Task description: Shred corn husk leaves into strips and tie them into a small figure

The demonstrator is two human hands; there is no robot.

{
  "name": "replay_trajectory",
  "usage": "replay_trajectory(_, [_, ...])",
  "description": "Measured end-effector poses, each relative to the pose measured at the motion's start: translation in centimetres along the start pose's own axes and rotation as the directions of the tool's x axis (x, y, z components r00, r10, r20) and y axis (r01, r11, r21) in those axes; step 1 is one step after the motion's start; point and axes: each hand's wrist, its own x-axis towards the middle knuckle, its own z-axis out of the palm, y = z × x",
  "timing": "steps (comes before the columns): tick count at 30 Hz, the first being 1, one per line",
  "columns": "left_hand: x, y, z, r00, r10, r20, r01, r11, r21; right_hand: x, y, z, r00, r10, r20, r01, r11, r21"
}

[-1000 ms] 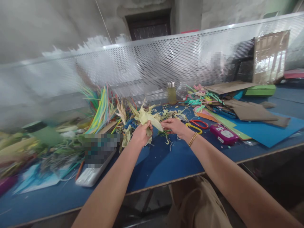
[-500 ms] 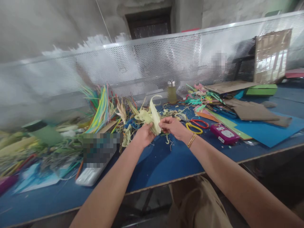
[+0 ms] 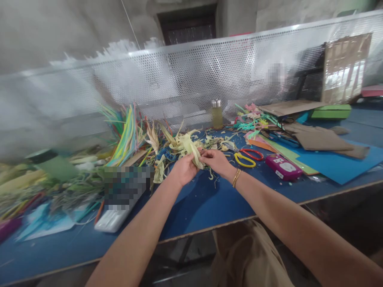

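Between my hands is a pale yellow-green corn husk (image 3: 191,148), with its strips fanning out over the table. My left hand (image 3: 186,169) has its fingers closed round the lower left side of the husk. From the right, my right hand (image 3: 216,160) pinches the same husk near its base; its fingertips almost meet those of the left. Behind the husk lies a heap of dry husk scraps (image 3: 209,141), and a dried husk piece (image 3: 152,137) stands up at its left. Scissors with red and yellow handles (image 3: 247,158) rest beside my right hand.
Colourful pipe cleaners (image 3: 127,135) stand in a bunch at left, behind a partly blurred-out package (image 3: 112,219). On the right are a purple box (image 3: 283,167), blue paper (image 3: 338,171) and cardboard pieces (image 3: 323,138). A lidded bottle (image 3: 216,114) stands before a perforated metal panel (image 3: 191,75).
The long husk strip that stood upright has folded down over my left fingers. My right hand has shifted slightly left, closer to my left hand.
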Motion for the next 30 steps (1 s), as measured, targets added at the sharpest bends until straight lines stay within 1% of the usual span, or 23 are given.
replay_trajectory(5, [-0.1, 0.1, 0.0, 0.999, -0.03, 0.037, 0.03, 0.999, 0.015, -0.1, -0.7, -0.3, 1.0, 0.01, 0.004, -0.009, 0.993, -0.114])
replay_trajectory(9, [0.0, -0.4, -0.2, 0.996, 0.06, 0.071, -0.067, 0.994, 0.092, -0.3, -1.2, -0.6, 1.0, -0.01, 0.001, 0.01, 0.972, -0.237])
replay_trajectory(11, [0.0, -0.6, -0.2, 0.989, 0.096, 0.111, -0.109, 0.987, 0.118, -0.4, -1.1, -0.5, 0.999, -0.032, 0.009, 0.033, 0.968, -0.248])
replay_trajectory(14, [-0.2, -0.3, 0.0, 0.977, 0.093, 0.192, -0.123, 0.981, 0.153, -0.3, -1.0, -0.3, 0.996, -0.01, 0.084, 0.021, 0.991, -0.134])
replay_trajectory(16, [-0.6, 0.9, -0.1, 0.974, 0.094, 0.205, -0.136, 0.971, 0.197, -0.2, -1.2, -0.4, 0.994, 0.019, 0.108, -0.019, 1.0, -0.004])
replay_trajectory(17, [-0.8, 1.7, -0.4, 0.976, 0.116, 0.186, -0.158, 0.96, 0.232, -0.1, -1.4, -0.5, 0.996, 0.035, 0.087, -0.04, 0.997, 0.064])
replay_trajectory(19, [-1.1, 3.6, -1.3, 0.967, 0.241, 0.087, -0.256, 0.901, 0.351, 0.1, -1.8, -1.2, 0.996, 0.083, -0.037, -0.074, 0.978, 0.197])
replay_trajectory(20, [-1.3, 4.6, -1.9, 0.934, 0.356, -0.001, -0.317, 0.832, 0.456, 0.3, -2.0, -1.6, 0.988, 0.113, -0.109, -0.083, 0.965, 0.249])
replay_trajectory(21, [-1.4, 5.4, -2.6, 0.883, 0.463, -0.076, -0.328, 0.725, 0.606, 0.4, -2.1, -2.0, 0.976, 0.138, -0.166, -0.086, 0.954, 0.286])
replay_trajectory(22, [-1.4, 6.1, -3.4, 0.841, 0.528, -0.116, -0.256, 0.578, 0.775, 0.5, -2.2, -2.3, 0.967, 0.153, -0.202, -0.085, 0.947, 0.31])
replay_trajectory(23, [-1.4, 6.6, -4.0, 0.824, 0.551, -0.13, -0.131, 0.409, 0.903, 0.6, -2.2, -2.5, 0.963, 0.159, -0.219, -0.082, 0.943, 0.323])
replay_trajectory(24, [-1.4, 6.8, -4.5, 0.833, 0.536, -0.139, 0.008, 0.239, 0.971, 0.7, -2.1, -2.6, 0.963, 0.156, -0.22, -0.078, 0.942, 0.327])
replay_trajectory(25, [-1.3, 6.8, -4.9, 0.86, 0.488, -0.146, 0.121, 0.083, 0.989, 0.7, -2.0, -2.6, 0.965, 0.15, -0.216, -0.073, 0.943, 0.325])
replay_trajectory(26, [-1.2, 6.6, -5.2, 0.892, 0.426, -0.154, 0.188, -0.04, 0.981, 0.7, -1.9, -2.6, 0.966, 0.143, -0.216, -0.069, 0.946, 0.318])
replay_trajectory(27, [-1.1, 6.2, -5.2, 0.92, 0.359, -0.159, 0.217, -0.127, 0.968, 0.7, -1.8, -2.5, 0.965, 0.14, -0.22, -0.068, 0.949, 0.307])
replay_trajectory(28, [-1.0, 5.8, -5.2, 0.94, 0.302, -0.159, 0.221, -0.183, 0.958, 0.6, -1.7, -2.4, 0.964, 0.139, -0.225, -0.069, 0.954, 0.291])
replay_trajectory(29, [-1.0, 5.4, -5.1, 0.95, 0.271, -0.155, 0.218, -0.22, 0.951, 0.6, -1.7, -2.3, 0.963, 0.138, -0.23, -0.072, 0.959, 0.274])
replay_trajectory(30, [-0.9, 5.0, -5.0, 0.951, 0.269, -0.15, 0.218, -0.246, 0.944, 0.5, -1.7, -2.2, 0.963, 0.137, -0.233, -0.074, 0.963, 0.258])
